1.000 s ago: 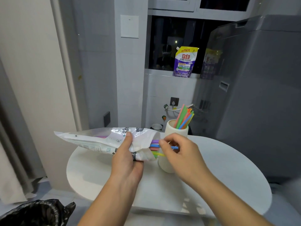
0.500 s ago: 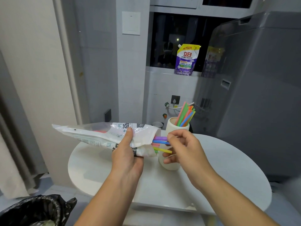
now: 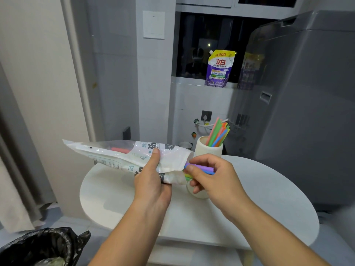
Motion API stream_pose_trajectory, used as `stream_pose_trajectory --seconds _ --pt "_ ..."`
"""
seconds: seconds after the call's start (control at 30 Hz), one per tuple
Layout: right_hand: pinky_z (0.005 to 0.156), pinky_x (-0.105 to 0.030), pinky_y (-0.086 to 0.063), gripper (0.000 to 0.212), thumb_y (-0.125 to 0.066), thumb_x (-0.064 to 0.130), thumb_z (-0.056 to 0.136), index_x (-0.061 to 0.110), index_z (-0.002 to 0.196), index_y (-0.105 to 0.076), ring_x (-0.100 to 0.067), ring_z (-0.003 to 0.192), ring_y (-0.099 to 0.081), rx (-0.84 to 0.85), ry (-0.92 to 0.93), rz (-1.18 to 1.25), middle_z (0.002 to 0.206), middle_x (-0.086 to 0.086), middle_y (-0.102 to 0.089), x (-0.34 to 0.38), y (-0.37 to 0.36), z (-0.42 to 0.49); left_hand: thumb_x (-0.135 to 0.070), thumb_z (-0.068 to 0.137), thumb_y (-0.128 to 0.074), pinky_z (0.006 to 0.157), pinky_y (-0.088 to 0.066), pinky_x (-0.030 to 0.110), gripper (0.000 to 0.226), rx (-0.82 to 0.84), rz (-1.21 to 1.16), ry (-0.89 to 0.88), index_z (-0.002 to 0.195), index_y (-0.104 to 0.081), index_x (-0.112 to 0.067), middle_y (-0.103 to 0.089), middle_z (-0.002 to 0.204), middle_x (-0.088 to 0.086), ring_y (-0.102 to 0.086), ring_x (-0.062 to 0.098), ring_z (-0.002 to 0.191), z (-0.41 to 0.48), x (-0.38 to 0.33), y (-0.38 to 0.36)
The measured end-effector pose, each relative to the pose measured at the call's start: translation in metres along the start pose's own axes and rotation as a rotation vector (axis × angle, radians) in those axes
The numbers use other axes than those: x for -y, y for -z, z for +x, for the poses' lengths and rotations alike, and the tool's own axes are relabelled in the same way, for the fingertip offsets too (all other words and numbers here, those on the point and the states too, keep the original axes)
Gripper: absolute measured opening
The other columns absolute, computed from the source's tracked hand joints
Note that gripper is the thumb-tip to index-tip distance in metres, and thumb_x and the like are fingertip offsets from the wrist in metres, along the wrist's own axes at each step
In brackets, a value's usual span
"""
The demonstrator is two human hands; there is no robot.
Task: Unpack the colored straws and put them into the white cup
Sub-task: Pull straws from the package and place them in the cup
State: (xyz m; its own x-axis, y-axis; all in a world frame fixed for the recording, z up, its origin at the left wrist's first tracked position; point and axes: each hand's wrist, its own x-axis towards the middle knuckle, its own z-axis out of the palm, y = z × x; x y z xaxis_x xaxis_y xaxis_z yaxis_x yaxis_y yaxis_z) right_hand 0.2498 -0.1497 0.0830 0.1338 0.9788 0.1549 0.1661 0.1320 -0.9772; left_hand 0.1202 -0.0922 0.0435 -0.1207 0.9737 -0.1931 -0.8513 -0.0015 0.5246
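On the head camera, I am gripping the bag [image 3: 123,156] in my left hand [image 3: 151,185], thumb pressing on top, so its open mouth is pointing toward the white cup [image 3: 208,148] on the table [image 3: 269,189]. My right hand [image 3: 213,177] is pinching a few straws [image 3: 201,168] poking from that mouth, ready to slide them straight out. Other straws [image 3: 219,134] are already standing in the cup.

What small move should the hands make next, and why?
Probably the right hand should draw its pinched straws rightward out of the bag, which the left hand grips, since their ends stick out and the white cup stands behind.
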Motion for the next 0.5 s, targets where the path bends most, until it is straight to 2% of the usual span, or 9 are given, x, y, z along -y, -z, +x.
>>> stream_pose_trajectory --seconds 0.17,0.3,0.33,0.4,0.47,0.5 --pt "0.061 -0.026 -0.054 0.006 -0.072 0.004 0.088 0.008 0.092 -0.073 -0.015 0.062 -0.064 -0.058 -0.069 0.113 0.076 -0.010 -0.070 -0.004 0.011 0.006 -0.021 0.098 -0.072 0.107 -0.053 0.062 0.047 -0.029 -0.031 0.004 0.141 -0.061 -0.009 -0.072 0.136 0.016 -0.070 0.036 0.124 0.002 -0.006 0.001" --pt "0.060 -0.024 -0.054 0.006 -0.075 0.009 0.086 0.007 0.092 -0.074 -0.014 0.061 -0.062 -0.142 -0.134 0.346 0.075 -0.007 -0.069 -0.006 0.012 0.007 -0.019 0.100 -0.069 0.089 -0.064 0.046 0.045 -0.054 -0.039 -0.002 0.143 -0.061 -0.011 -0.073 0.136 0.010 -0.072 0.026 0.120 -0.002 -0.008 -0.001" --pt "0.057 -0.023 -0.054 0.007 -0.076 0.010 0.085 0.008 0.091 -0.073 -0.012 0.059 -0.061 -0.145 -0.153 0.431 0.073 -0.006 -0.068 -0.005 0.009 0.006 -0.019 0.100 -0.069 0.090 -0.064 0.045 0.044 -0.058 -0.046 0.007 0.143 -0.060 -0.010 -0.073 0.136 0.009 -0.072 0.025 0.120 -0.004 -0.008 -0.003" --pt "0.053 -0.020 -0.052 0.014 -0.078 0.012 0.078 0.008 0.091 -0.072 -0.009 0.057 -0.059 -0.118 -0.181 0.589 0.069 -0.004 -0.066 -0.004 0.001 0.002 -0.019 0.101 -0.068 0.101 -0.059 0.051 0.045 -0.059 -0.046 0.026 0.144 -0.059 -0.009 -0.072 0.137 0.010 -0.071 0.026 0.124 -0.005 -0.008 -0.003" --pt "0.054 -0.019 -0.053 0.026 -0.078 0.014 0.069 0.007 0.093 -0.073 -0.008 0.058 -0.061 -0.099 -0.192 0.655 0.070 -0.003 -0.068 -0.005 -0.005 0.000 -0.021 0.101 -0.068 0.106 -0.055 0.054 0.048 -0.051 -0.045 0.037 0.146 -0.058 -0.008 -0.071 0.138 0.012 -0.070 0.027 0.126 -0.004 -0.007 -0.001" --pt "0.055 -0.019 -0.055 0.026 -0.078 0.013 0.071 0.006 0.096 -0.074 -0.007 0.059 -0.062 -0.104 -0.197 0.663 0.070 -0.003 -0.068 -0.007 -0.007 0.000 -0.022 0.100 -0.068 0.107 -0.055 0.056 0.050 -0.050 -0.051 0.042 0.147 -0.057 -0.008 -0.071 0.138 0.013 -0.070 0.029 0.126 -0.002 -0.006 0.000"
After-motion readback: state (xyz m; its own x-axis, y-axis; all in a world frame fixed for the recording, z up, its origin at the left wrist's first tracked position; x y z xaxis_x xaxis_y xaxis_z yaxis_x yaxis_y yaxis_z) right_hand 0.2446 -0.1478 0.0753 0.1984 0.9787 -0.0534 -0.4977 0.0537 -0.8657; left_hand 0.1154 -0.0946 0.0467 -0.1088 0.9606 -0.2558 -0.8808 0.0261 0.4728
